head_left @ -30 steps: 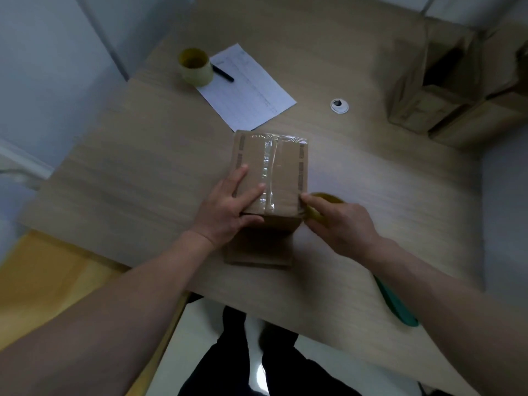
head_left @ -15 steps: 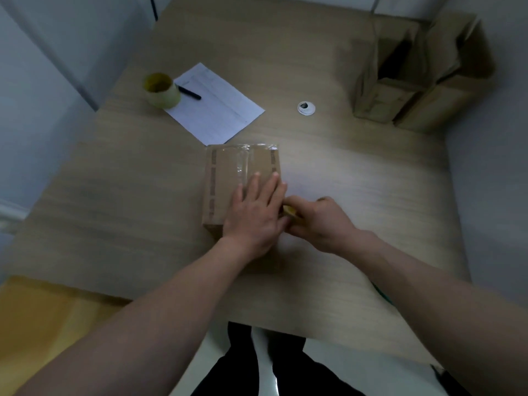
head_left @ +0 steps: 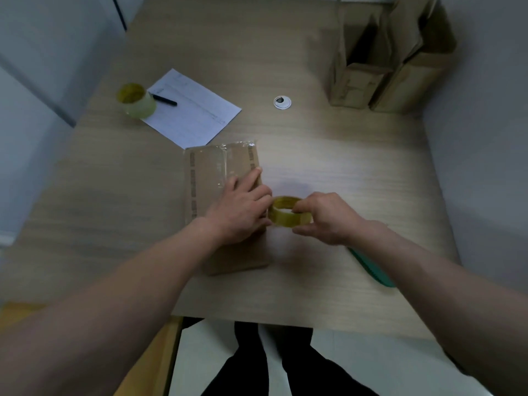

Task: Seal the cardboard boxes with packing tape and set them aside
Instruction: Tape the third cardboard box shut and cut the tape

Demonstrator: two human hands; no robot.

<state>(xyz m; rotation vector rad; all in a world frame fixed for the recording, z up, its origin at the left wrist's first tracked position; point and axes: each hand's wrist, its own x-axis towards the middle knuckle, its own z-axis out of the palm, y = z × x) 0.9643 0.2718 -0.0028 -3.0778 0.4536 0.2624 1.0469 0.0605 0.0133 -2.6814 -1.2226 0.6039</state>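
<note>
Two hands work close together near the front edge of the table [head_left: 343,172]. The left hand [head_left: 243,207] lies flat on the top of the box [head_left: 205,178], with its fingers straight and spread toward the right edge; I think it presses there to keep the box from sliding and to hold the tape down. The right hand [head_left: 325,218] holds the roll of tape [head_left: 287,214] just beside the right side of the box, fingers curled round its rim and the thumb under it, probably so the strip comes off tight along that edge. Whether a strip already joins roll and box I cannot tell. The box is brown cardboard, closed, with a shiny clear band of tape along the middle seam and wrinkled tape at the far edge. It stands in the middle of the table, touching the corner of a sheet of paper [head_left: 194,115]. Far right, two other boxes [head_left: 380,81] wait with flaps open.
</note>
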